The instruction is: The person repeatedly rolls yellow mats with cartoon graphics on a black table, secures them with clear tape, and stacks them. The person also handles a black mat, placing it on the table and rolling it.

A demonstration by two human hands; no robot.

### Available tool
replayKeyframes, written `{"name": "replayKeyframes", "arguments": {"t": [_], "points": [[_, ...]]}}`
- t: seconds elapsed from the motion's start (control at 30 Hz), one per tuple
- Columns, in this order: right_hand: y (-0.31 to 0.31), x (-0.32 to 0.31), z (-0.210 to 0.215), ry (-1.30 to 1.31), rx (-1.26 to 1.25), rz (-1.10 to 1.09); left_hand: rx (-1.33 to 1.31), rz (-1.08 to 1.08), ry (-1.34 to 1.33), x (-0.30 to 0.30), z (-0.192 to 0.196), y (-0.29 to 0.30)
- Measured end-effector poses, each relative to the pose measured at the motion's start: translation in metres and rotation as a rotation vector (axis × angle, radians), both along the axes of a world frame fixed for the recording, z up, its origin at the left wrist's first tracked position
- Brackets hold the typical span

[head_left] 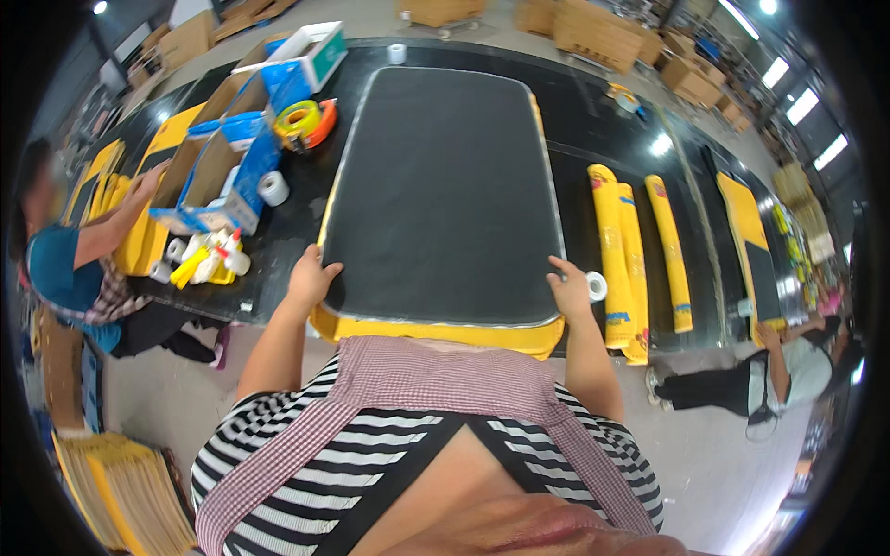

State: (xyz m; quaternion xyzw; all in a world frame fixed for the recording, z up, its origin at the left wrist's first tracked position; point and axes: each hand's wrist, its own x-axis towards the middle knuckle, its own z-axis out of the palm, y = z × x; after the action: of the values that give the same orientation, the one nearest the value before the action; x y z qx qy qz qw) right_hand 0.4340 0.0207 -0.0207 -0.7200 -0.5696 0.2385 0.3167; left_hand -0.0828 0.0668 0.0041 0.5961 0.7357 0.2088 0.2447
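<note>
- Our big black sheet (445, 195) with round corners is on the shiny black table (586, 116).
- Our left hand (313, 278) and right hand (571, 287) are apart, at its sides; we can't tell if they grip.

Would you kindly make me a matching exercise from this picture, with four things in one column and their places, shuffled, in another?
Things
1. Left hand
2. Orange tape
3. Right hand
4. Yellow rolls

Places
A. On the table, right of the white roll
B. At the left edge of the black panel
C. Near the open boxes
D. At the panel's right edge

Right pairs: 1-B, 2-C, 3-D, 4-A
</note>
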Motion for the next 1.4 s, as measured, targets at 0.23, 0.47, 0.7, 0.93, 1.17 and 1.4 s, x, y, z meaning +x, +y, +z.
{"name": "replayKeyframes", "arguments": {"t": [0.23,0.47,0.7,0.93,1.17,1.4], "points": [[-0.054,-0.014,0.012,0.204,-0.052,0.082,0.162,-0.076,-0.229,-0.038,-0.041,-0.044],[-0.101,-0.015,0.03,1.207,-0.491,0.445,-0.76,0.007,-1.374,-0.011,-0.037,-0.093],[-0.045,-0.086,0.054,0.697,0.262,0.24,0.375,-0.336,-0.937,0.08,0.019,-0.047],[0.033,-0.092,0.073,-0.655,0.202,0.358,0.752,-0.661,0.536,0.099,0.022,0.042],[0.024,-0.094,0.027,-0.709,0.194,0.703,0.642,-0.747,0.394,0.08,-0.023,0.005],[-0.004,-0.092,0.006,-0.608,0.483,0.618,0.663,-0.747,0.292,0.086,-0.008,-0.029]]}}
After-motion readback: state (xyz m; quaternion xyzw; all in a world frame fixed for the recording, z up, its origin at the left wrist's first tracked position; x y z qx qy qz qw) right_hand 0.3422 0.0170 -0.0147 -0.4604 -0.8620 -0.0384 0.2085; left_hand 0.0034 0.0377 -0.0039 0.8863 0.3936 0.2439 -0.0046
